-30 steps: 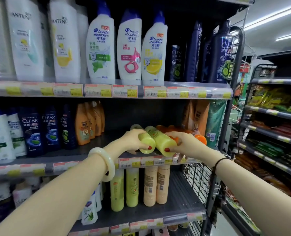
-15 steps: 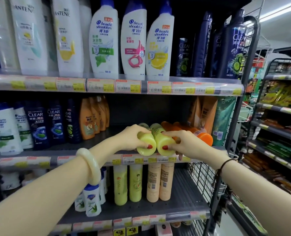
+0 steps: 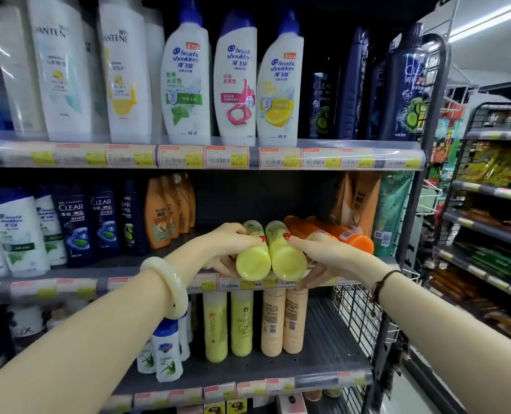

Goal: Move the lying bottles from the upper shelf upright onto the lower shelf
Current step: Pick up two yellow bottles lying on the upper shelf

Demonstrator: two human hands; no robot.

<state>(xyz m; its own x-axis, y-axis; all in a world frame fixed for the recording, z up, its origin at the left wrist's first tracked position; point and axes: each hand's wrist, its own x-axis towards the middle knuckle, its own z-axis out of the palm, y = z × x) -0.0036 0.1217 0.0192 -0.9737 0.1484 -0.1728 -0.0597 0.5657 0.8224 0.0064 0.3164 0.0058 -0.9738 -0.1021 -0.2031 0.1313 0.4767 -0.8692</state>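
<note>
I see two yellow bottles (image 3: 269, 252) lying side by side at the upper shelf's (image 3: 69, 276) front edge. My left hand (image 3: 233, 243) wraps the nine-o'clock one, my right hand (image 3: 320, 255) the three-o'clock one, fingers closed for lifting toward the lower shelf (image 3: 323, 363) at six o'clock.

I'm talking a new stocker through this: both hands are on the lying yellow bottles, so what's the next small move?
Probably draw both off the shelf edge and tip them upright. The left hand grips one yellow bottle and the right hand the other, both lying with ends overhanging, while the lower shelf has bare space beside the standing peach bottles.
</note>
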